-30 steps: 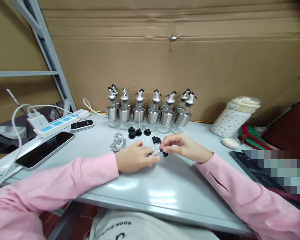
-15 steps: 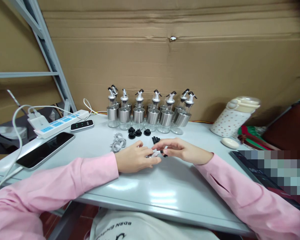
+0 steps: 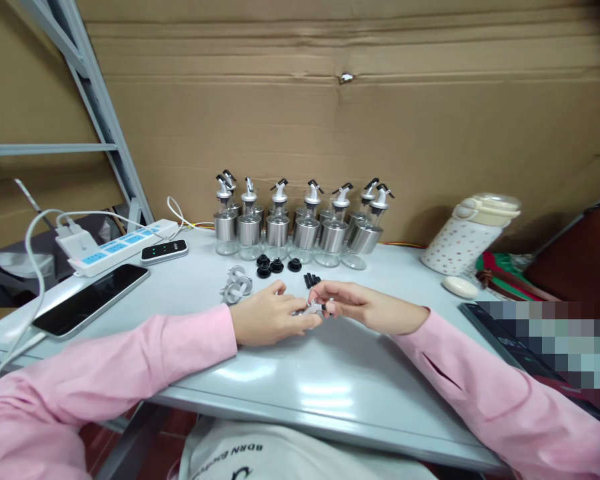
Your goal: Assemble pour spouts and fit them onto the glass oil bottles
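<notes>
Over the middle of the table, my left hand [image 3: 275, 315] is closed on a grey-white pour spout [image 3: 312, 309], with thumb and fingers around its body. From the other side my right hand [image 3: 353, 305] pinches a small black piece [image 3: 325, 308] at the spout's end; the fingers partly hide it. Just beyond my right fingertips lie several black lever pieces [image 3: 311, 280]. Left of my hands are several loose grey-white spout parts [image 3: 237, 285]. Black round stoppers [image 3: 264, 269] sit behind them, in front of the bottles.
Glass bottles with steel sleeves and spouts [image 3: 307, 233] line the back by the cardboard [image 3: 330, 127]. To the left are a power strip [image 3: 125, 248], a phone [image 3: 93, 300] and a small black device [image 3: 165, 251]. A dotted flask [image 3: 467, 233] and a white oval object [image 3: 460, 287] stand right.
My right fingers have shifted slightly and curl closer round the black piece at the spout's end. My left hand stays nearly where it was, still holding the spout.
</notes>
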Motion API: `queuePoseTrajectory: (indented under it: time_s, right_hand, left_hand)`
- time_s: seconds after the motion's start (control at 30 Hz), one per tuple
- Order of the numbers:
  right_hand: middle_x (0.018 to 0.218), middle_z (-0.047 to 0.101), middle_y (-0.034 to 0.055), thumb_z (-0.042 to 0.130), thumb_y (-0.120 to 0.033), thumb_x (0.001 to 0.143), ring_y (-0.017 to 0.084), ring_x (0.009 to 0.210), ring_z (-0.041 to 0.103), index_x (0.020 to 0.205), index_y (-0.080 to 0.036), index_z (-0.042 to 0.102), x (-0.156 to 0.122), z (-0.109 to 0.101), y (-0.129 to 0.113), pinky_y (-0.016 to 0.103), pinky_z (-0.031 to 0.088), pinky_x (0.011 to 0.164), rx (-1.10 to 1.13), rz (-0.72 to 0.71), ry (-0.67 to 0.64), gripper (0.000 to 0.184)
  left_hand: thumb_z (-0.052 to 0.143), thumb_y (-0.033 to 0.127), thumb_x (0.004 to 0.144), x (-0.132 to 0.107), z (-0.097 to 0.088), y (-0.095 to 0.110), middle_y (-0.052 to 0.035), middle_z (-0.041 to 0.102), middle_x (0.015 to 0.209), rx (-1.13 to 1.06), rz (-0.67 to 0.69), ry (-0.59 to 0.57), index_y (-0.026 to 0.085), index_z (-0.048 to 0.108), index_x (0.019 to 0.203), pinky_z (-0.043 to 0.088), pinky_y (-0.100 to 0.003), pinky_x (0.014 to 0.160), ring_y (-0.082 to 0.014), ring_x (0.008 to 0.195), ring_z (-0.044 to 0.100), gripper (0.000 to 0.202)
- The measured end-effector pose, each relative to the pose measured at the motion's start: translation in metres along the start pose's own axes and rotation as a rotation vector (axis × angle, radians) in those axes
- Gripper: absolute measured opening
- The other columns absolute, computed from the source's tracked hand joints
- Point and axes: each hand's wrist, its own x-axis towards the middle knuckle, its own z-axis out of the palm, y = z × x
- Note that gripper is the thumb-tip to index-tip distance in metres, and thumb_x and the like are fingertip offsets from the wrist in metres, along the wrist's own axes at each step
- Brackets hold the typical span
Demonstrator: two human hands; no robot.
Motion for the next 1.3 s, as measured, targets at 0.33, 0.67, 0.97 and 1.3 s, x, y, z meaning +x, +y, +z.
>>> queuePoseTrajectory:
  time_s: [0.33, 0.67, 0.97, 1.3]
  right_hand:
    - [0.083, 0.05, 0.0032, 0.043, -0.035, 0.083, 0.014, 0.073, 0.046, 0.097, -0.016, 0.049, 0.001, 0.003, -0.002, 0.029, 0.039, 0.069, -0.02, 0.001, 0.068, 0.024]
    - [0.077, 0.056, 0.0018, 0.06, -0.033, 0.074, 0.012, 0.068, 0.051, 0.086, -0.015, 0.056, 0.003, 0.005, -0.008, 0.027, 0.043, 0.067, 0.023, -0.017, 0.207, 0.022]
    - [0.064, 0.056, -0.0005, 0.061, -0.039, 0.075, 0.011, 0.06, 0.051, 0.076, -0.017, 0.05, 0.002, 0.001, -0.009, 0.026, 0.042, 0.06, 0.163, -0.021, 0.428, 0.024]
    - [0.068, 0.055, 0.0006, 0.06, -0.042, 0.076, 0.013, 0.065, 0.053, 0.077, -0.017, 0.051, 0.004, -0.003, -0.004, 0.029, 0.044, 0.064, 0.102, -0.026, 0.525, 0.026]
  left_hand:
    - [0.035, 0.028, 0.091, 0.0, 0.0, 0.001, -0.0013, 0.057, 0.085, 0.015, -0.006, -0.015, 0.021, 0.043, 0.108, 0.028, -0.032, 0.071, -0.0136, 0.067, 0.05, 0.02]
    - [0.033, 0.016, 0.09, -0.002, -0.003, -0.002, -0.0044, 0.058, 0.092, 0.059, -0.006, -0.011, 0.022, 0.037, 0.119, 0.03, -0.033, 0.073, -0.0144, 0.071, 0.052, 0.03]
    - [0.037, 0.016, 0.086, 0.001, -0.016, -0.008, -0.0083, 0.056, 0.11, 0.049, -0.279, 0.091, 0.016, 0.038, 0.118, 0.034, -0.033, 0.078, -0.0176, 0.094, 0.054, 0.033]
    - [0.039, 0.007, 0.083, -0.014, -0.002, -0.024, -0.0114, 0.057, 0.106, 0.201, -0.549, -0.239, 0.014, 0.05, 0.109, 0.034, -0.037, 0.081, -0.022, 0.092, 0.056, 0.029]
